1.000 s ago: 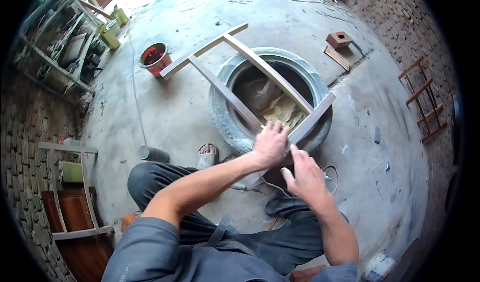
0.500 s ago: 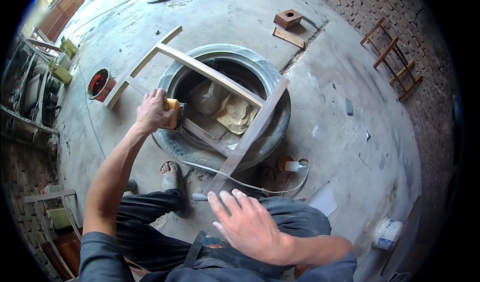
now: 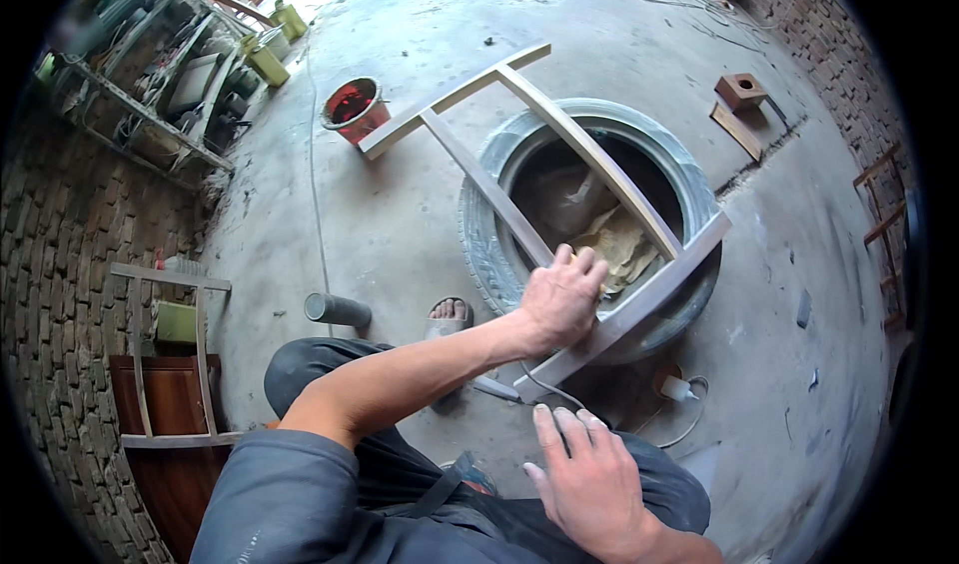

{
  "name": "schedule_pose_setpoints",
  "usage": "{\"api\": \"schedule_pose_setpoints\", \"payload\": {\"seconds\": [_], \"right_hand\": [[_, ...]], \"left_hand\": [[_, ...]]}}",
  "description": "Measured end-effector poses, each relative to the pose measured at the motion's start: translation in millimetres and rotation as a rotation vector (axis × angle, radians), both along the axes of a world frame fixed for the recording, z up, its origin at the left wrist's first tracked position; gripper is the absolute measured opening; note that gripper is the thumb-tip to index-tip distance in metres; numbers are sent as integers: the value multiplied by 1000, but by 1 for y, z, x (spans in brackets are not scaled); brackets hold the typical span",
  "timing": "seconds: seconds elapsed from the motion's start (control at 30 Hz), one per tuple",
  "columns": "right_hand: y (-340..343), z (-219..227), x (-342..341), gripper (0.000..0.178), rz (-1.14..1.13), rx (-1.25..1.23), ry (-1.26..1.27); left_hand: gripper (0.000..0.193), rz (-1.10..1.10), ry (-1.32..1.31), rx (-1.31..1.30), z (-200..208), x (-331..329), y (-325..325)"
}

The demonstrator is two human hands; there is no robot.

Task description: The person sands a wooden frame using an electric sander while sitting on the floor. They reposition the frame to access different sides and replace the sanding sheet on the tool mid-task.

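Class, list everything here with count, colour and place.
tyre: one, grey, right of centre
wooden frame: one, pale, across the tyre
crumpled paper: one, tan, inside the tyre
bucket: one, red, by the frame's far end
brick walls: two, brown, left and right
shelves: one unit, greyish, upper left
containers: three, green, by shelves and left wall
second frame: one, greyish, lower left
panel: one, reddish brown, behind that frame
cylinder: one, grey, left of centre
box and board: one each, brown, upper right
slatted rack: one, brown, far right
bottle: one, white, below the tyre
floor: one, grey, throughout
sandal: one, grey, left of tyre
left hand: one, over the frame, grip hidden
right hand: one, open, lower centre
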State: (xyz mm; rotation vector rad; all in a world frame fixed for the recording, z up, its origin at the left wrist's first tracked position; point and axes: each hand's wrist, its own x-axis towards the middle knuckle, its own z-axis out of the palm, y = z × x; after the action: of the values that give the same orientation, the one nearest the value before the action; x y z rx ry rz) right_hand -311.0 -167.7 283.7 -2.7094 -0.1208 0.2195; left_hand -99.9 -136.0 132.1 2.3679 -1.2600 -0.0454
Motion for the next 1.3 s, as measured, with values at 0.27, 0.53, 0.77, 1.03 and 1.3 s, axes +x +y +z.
{"api": "schedule_pose_setpoints", "payload": {"seconds": [0.27, 0.53, 0.77, 1.03, 1.3], "right_hand": [[-11, -4, -1, 73, -30, 25, 17], [-15, -3, -12, 73, -58, 53, 27], [-7, -7, -2, 71, -11, 26, 41], [-8, -15, -4, 70, -18, 63, 73], [-18, -16, -19, 68, -51, 57, 68]], "left_hand": [[30, 25, -65, 81, -3, 90, 26], [31, 134, -52, 158, 3, 122, 26], [20, -6, -25, -41, -6, 10, -12], [22, -35, -72, -22, -10, 23, -2], [30, 151, -52, 219, 9, 143, 33]]}}
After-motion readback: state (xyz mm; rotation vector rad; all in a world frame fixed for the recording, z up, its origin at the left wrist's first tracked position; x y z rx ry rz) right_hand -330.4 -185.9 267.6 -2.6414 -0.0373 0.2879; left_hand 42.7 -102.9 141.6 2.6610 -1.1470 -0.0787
